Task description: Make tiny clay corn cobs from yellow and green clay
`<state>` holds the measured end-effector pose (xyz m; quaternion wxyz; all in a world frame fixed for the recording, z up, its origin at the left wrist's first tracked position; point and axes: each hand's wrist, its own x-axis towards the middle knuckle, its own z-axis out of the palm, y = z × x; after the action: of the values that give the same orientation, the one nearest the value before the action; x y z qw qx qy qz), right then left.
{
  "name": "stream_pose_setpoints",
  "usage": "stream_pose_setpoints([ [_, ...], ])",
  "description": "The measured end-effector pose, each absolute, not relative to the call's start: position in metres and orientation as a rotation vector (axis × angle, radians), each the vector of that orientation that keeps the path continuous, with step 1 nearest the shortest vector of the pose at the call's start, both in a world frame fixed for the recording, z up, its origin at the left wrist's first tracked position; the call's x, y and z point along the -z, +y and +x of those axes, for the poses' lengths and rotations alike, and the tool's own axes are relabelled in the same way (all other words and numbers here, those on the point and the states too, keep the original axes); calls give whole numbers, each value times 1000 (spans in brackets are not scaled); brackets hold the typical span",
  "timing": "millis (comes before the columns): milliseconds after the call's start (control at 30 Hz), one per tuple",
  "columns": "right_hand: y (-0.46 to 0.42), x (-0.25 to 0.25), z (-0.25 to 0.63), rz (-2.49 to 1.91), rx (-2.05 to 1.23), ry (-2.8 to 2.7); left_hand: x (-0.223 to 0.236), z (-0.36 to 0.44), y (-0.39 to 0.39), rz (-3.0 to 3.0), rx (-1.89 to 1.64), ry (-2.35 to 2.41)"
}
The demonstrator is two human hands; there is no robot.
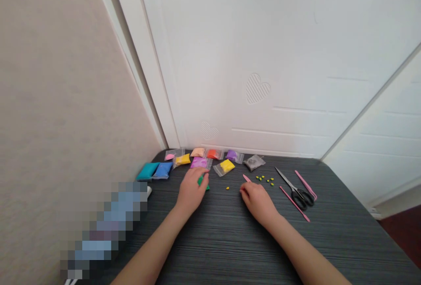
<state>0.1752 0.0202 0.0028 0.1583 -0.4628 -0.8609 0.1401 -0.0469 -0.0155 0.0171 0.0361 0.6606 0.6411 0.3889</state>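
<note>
So the green packet (204, 183) is sitting on the worktop (210, 241) right at the left hand (194, 190), which covers a good bit of it. Fingers are bent over it, but I can't tell if they're actually gripping or just resting there. The right hand (256, 199) is curled with its fingertips bunched close together, can't tell if anything's pinched in there. It's also hiding the lower end of a flat pink tool (246, 178). Between the hands there's a tiny yellow-orange lump (227, 188), well clear of both.

Just past the right hand is a loose scatter of little yellow-green bits (262, 177), then black-handled metal scissors (295, 189) lying between a thin pink stick (292, 198) and a bent pink tool (305, 184). Pretty crowded around those handles, can't tell what touches.

Behind the hands it's clear baggies: bright yellow (226, 165), magenta-purple (199, 162), amber (182, 159), grey (254, 162), with pink (170, 156), peach (198, 152), orange-red (213, 154) and violet (232, 155) ones along the back. Teal packet (148, 171) and blue packet (163, 170) are side by side at far left, near a pixelated blob (108, 228).
</note>
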Motion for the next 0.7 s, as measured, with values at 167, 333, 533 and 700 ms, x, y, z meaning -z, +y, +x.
stream_pose_setpoints([
  [167,9,-4,184,-1188,-546,-2331,-21,-1,-23,2220,-1148,1644],
  [333,9,-5,190,-1143,-631,-2217,-11,-7,-11,2211,-1214,1671],
  [533,13,-10,198,-1166,-651,-2185,1,-19,-5,2236,-1176,1684],
  [700,10,-11,200,-1182,-617,-2204,6,-16,-3,2269,-1084,1648],
])
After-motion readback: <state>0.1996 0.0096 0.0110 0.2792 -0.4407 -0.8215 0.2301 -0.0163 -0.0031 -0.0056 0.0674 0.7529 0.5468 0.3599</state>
